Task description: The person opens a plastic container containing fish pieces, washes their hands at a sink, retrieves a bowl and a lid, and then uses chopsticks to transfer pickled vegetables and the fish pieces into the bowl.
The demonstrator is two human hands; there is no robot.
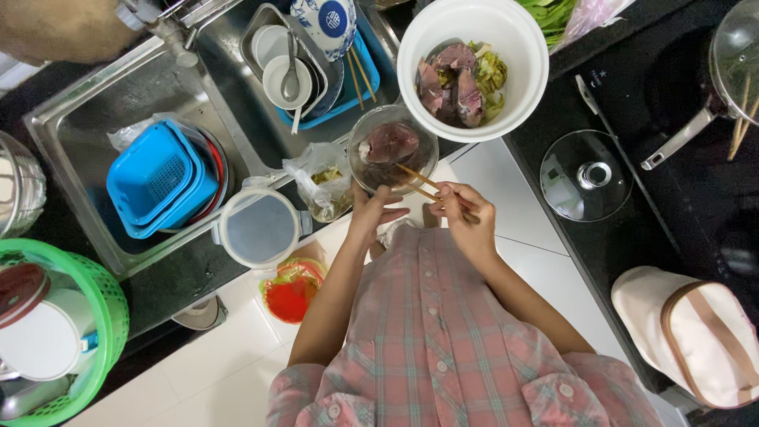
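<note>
Both arms are stretched forward from a pink plaid shirt (pixel 443 340) toward a glass bowl (pixel 393 150), which is taken here as the landmark. The left hand (pixel 370 212) is curled around the near rim of the bowl, fingers closed on the glass from below. The right hand (pixel 466 215) is held just right of the bowl and is closed on a pair of chopsticks (pixel 419 183), whose tips are pointed into the bowl at its near side. A reddish slab of meat (pixel 390 142) is seen lying in the bowl, just beyond the chopstick tips and beyond both hands.

Just beyond and right of the bowl, a large white bowl (pixel 473 67) is set, holding more meat pieces and green vegetables. Touching the glass bowl on its left, a crumpled clear plastic bag (pixel 322 180) with greenish contents is found. Left of that bag, a round clear-lidded container (pixel 259 229) is placed at the sink (pixel 118 103) edge. Well left of the bowl, inside the sink, blue square baskets (pixel 158 180) are stacked. Near and left of the bowl, on the floor, a red and yellow bag (pixel 291 291) is seen. Right of the bowl, a glass lid (pixel 585 175) is laid on the black cooktop. Far right and nearer, a cream bag with a tan band (pixel 692 332) is set.
</note>
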